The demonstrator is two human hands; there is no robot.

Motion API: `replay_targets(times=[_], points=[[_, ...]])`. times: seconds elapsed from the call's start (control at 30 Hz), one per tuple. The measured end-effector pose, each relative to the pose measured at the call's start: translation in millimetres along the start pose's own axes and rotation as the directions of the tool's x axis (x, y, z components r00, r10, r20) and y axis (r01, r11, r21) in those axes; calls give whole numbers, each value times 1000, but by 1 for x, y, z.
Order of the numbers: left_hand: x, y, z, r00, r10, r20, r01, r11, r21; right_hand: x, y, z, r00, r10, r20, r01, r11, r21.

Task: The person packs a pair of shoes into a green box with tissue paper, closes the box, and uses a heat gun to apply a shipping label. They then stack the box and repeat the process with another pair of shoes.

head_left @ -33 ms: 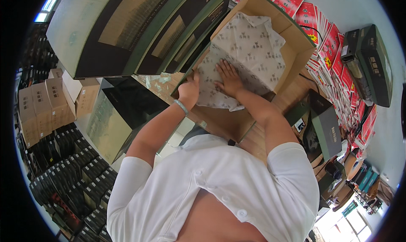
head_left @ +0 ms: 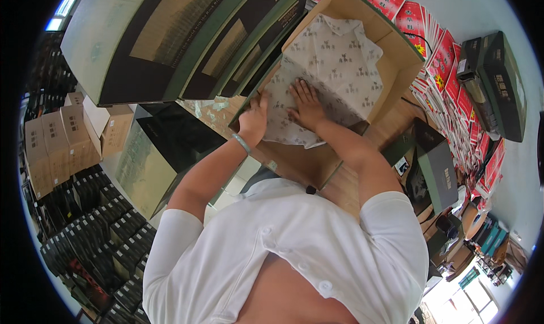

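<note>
An open shoebox-like cardboard box (head_left: 403, 73), brown inside and green along its edges, lies in front of me. Patterned white tissue paper (head_left: 334, 46) lines it, rising in a crumpled sheet at the far side. My right hand (head_left: 309, 106) rests flat on the paper with its fingers spread. At the box's left wall, my left hand (head_left: 254, 120) is closed over the rim, index finger stretched along it near the paper's edge. What lies under the paper is hidden.
Large dark green boxes (head_left: 164, 35) stand on the left, beside the open box. Red printed packets (head_left: 442, 69) are piled at the right, with another dark box (head_left: 501, 89) on them. Brown cartons (head_left: 73, 134) and shelves of dark boxes (head_left: 85, 227) fill the far left.
</note>
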State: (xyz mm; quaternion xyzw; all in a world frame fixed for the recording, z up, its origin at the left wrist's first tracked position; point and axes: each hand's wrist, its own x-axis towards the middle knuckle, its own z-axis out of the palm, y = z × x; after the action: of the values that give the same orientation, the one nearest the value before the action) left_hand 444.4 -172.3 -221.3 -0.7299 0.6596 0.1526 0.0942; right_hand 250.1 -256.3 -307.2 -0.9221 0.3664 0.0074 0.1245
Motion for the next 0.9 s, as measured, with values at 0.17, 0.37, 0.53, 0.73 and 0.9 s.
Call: replay_targets(times=[0.17,0.37,0.53,0.73,0.9], points=[[-3,-9,5,881,452,-140,-416,881,225,-56,-39,-21,964,170,203,-171,985,-10],[22,-10,43,828,362,427,-500,821,274,-93,-48,-5,801,331,499,-314,942,-121],[22,2,19,783,271,560,-439,879,188,-92,-51,-4,711,433,554,-385,899,-209],[21,-3,30,781,395,483,-526,833,170,-98,-45,-1,623,526,579,-417,849,-324],[21,-8,36,787,431,441,-535,832,143,-99,-44,-14,586,523,619,-364,852,-375]])
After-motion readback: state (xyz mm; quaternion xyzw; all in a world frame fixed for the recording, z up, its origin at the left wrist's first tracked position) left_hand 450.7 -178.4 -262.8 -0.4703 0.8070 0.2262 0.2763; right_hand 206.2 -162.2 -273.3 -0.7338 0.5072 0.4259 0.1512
